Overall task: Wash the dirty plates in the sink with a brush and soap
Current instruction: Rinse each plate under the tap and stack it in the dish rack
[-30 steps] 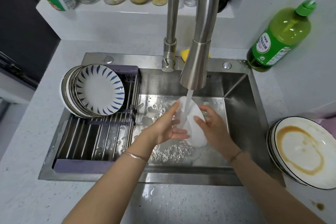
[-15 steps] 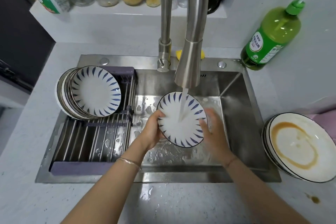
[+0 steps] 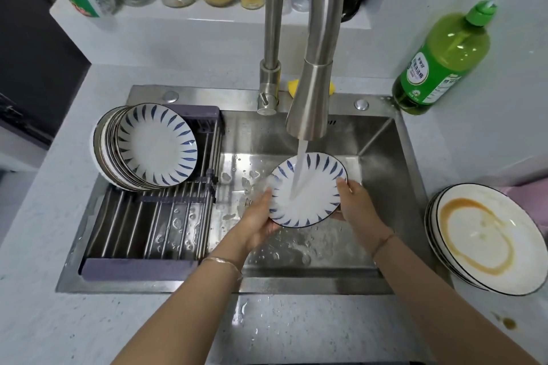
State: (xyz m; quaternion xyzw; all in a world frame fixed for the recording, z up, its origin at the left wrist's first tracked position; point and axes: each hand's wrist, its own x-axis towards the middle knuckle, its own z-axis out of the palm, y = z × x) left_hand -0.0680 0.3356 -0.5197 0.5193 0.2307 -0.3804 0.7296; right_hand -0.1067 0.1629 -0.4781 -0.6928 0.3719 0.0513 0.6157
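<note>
While water (image 3: 299, 167) from the brushed-steel faucet (image 3: 310, 104) falls on its centre, the round white plate with blue leaf strokes (image 3: 318, 203) is gripped at opposite rims by left hand (image 3: 257, 223) and right hand (image 3: 359, 210), tilted above the stainless-steel sink (image 3: 382, 163).

Pale grey speckled stone countertop (image 3: 44, 246) is backed by a plain white wall (image 3: 430, 24), with a white ledge (image 3: 184, 35) set above.

Your sink (image 3: 382, 157) of brushed steel, wet and dull-shining, satin metal faucet (image 3: 314, 92), glossy glazed plate (image 3: 320, 204) you hold, translucent green plastic soap bottle (image 3: 444, 68), matt speckled surface (image 3: 59, 320)
</note>
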